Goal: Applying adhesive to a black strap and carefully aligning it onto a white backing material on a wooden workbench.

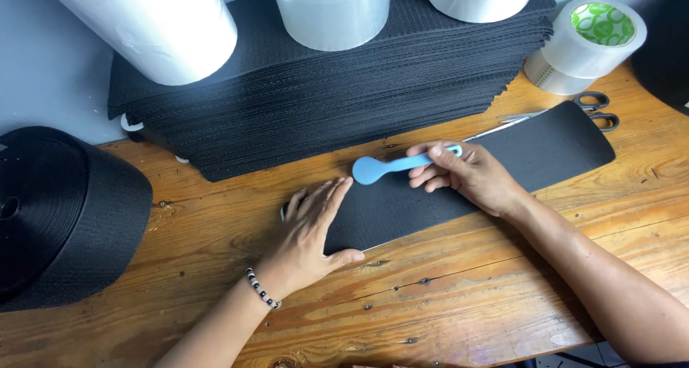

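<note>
Black strip partly hidden under flat open left hand; right hand grips blue tool

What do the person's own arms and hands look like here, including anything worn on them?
Both forearms are bare, with no sleeves, gloves or watch in view. The left hand has a thin bracelet of alternating black and white beads around its wrist. The right hand shows no ring or band, and its fingers are uncovered. No markings show on either arm.
</note>
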